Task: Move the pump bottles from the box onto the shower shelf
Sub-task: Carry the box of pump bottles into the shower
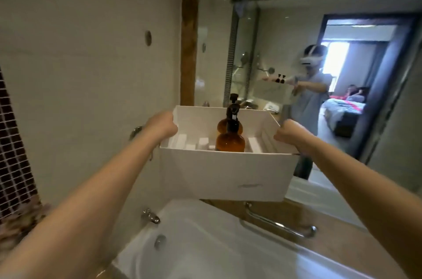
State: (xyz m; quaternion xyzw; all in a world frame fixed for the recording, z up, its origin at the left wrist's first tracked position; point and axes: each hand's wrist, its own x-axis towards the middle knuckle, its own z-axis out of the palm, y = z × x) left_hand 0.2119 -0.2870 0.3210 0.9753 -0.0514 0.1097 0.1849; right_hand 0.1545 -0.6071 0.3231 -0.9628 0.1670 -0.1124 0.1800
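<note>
Dim, soft indoor light with ceiling-spot glare on the glossy wall tiles (pixel 80 61), overall motion blur, and wide-angle bending at edges.

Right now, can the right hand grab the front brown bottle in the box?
Probably not yet: the right hand is busy holding the box by its side. The bottle stands uncovered, though.

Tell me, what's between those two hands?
In the head view, a white box sits between the left hand and right hand, gripped at its sides. Two amber pump bottles stand inside.
</note>
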